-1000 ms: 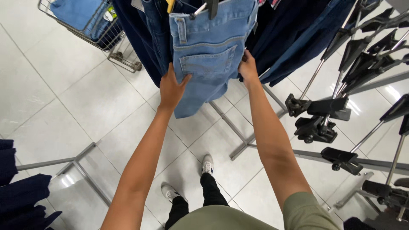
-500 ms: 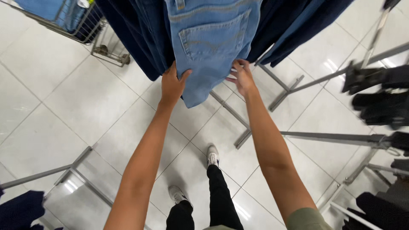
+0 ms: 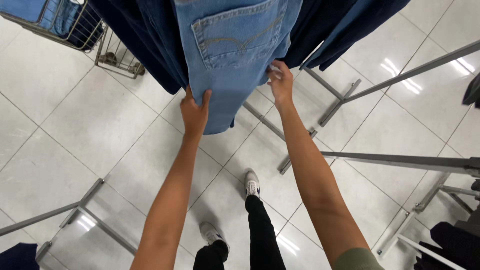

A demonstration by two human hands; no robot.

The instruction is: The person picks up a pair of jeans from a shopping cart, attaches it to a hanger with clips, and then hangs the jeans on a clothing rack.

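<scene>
A wire basket cart [image 3: 107, 42] at the upper left holds folded blue denim [image 3: 47, 12]. The light blue jeans [image 3: 235, 55] hang among darker garments [image 3: 150, 40], long axis vertical, leg end pointing down at the tiled floor [image 3: 90, 125]. The left hand [image 3: 195, 111] pinches the leg's lower left edge; the right hand [image 3: 281, 82] grips its right edge.

White glossy tile floor [image 3: 75, 130], thin dark grout lines, light glare spots. On it: grey metal rack feet and base bars [image 3: 280, 131] under the hanging jeans, another rack base [image 3: 82, 210] lower left, a wire cart [image 3: 107, 47] on castors upper left, and the person's two light sneakers [image 3: 252, 182].
</scene>
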